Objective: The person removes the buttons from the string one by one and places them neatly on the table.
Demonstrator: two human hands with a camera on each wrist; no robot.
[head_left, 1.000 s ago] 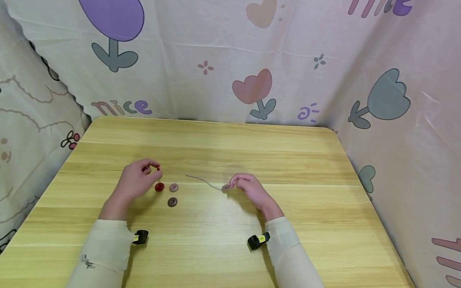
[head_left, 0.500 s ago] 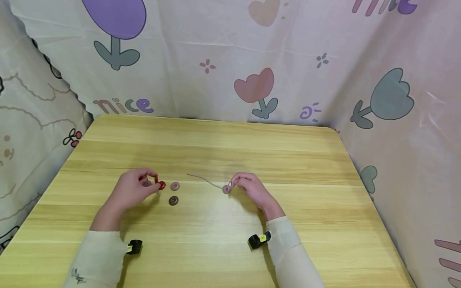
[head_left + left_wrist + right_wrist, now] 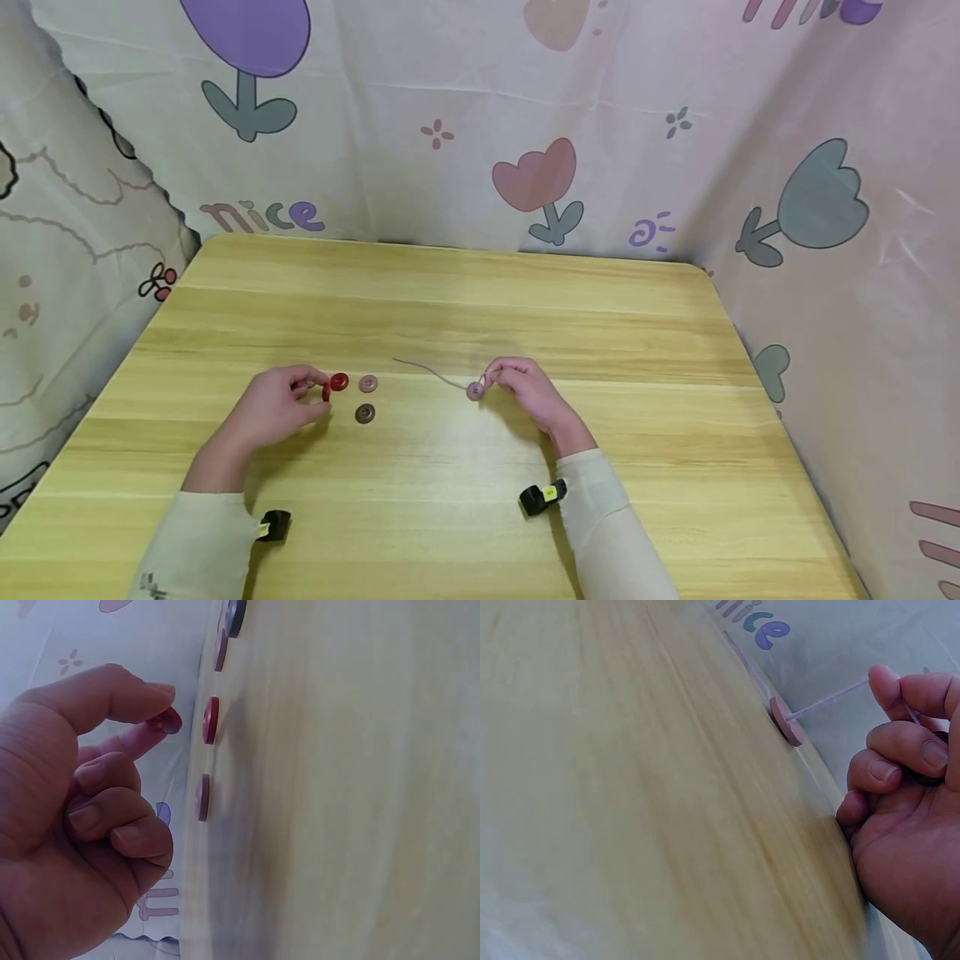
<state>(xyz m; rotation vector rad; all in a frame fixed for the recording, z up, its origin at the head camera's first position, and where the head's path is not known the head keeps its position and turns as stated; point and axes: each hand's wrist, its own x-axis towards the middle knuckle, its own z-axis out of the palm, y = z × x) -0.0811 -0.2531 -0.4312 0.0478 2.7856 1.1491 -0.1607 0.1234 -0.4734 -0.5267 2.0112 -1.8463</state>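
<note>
My left hand (image 3: 273, 407) pinches a red button (image 3: 168, 721) on edge between thumb and index finger, the other fingers curled in. Just beyond it a second red button (image 3: 340, 382) lies on the table, with a pinkish button (image 3: 367, 383) and a dark brown button (image 3: 365, 413) to its right. Another pinkish button (image 3: 202, 797) shows in the left wrist view, mostly hidden by the hand in the head view. My right hand (image 3: 525, 390) pinches a thin string (image 3: 829, 699) that passes through a mauve button (image 3: 475, 392). Something dark (image 3: 930, 776) sits within its curled fingers.
The wooden table (image 3: 450, 500) runs to a printed cloth (image 3: 375, 150) at the back and sides. Black wrist cameras (image 3: 276, 526) hang at the inner side of each sleeve. The string's free end trails leftward on the table.
My left hand has come nearer to me, lowering the pinched red button beside the other red one. The threaded button has turned its face up; the right hand stays nearly still.
</note>
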